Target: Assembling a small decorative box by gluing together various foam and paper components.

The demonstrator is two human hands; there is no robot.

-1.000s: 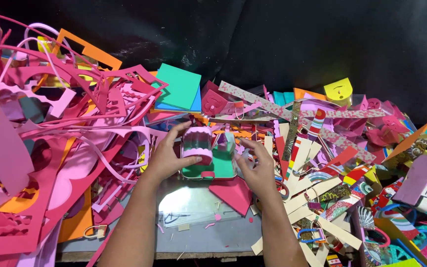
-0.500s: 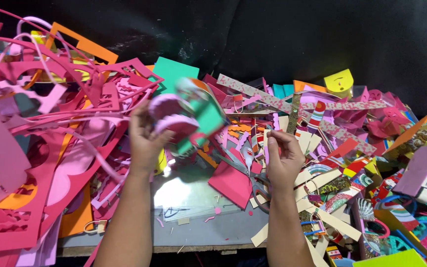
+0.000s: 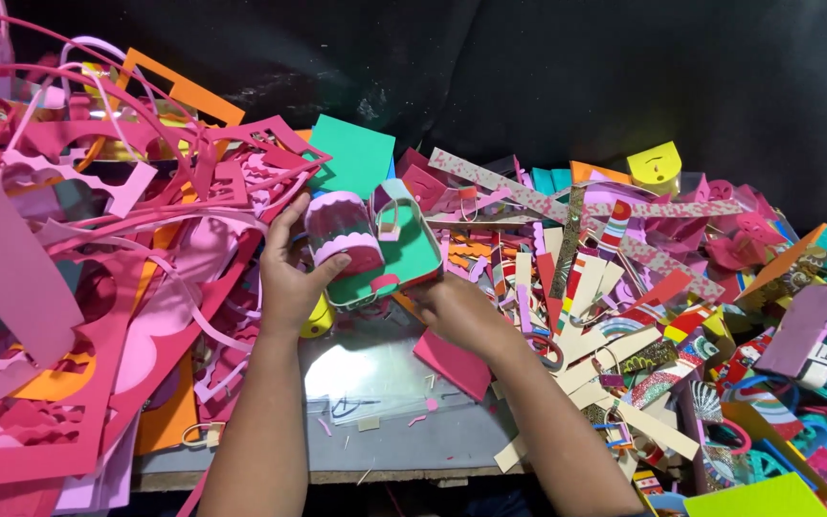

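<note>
While the left hand [image 3: 289, 278] clasps the pink-topped craft box [image 3: 342, 244], the right hand [image 3: 452, 306] grips its green base [image 3: 404, 254] from beneath, steadying it above the scrap-strewn worktop [image 3: 385, 421].

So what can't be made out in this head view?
- Right hand fingertips: tucked under the green and pink paper craft.
- Craft's underside: faces away.
- Yellow round thing: mostly behind the left hand.
- Pink foam sheets: cut by the left edge.

Single head view, looking steeply down, close over table [image 3: 385, 450], facing black backdrop [image 3: 547, 77]
</note>
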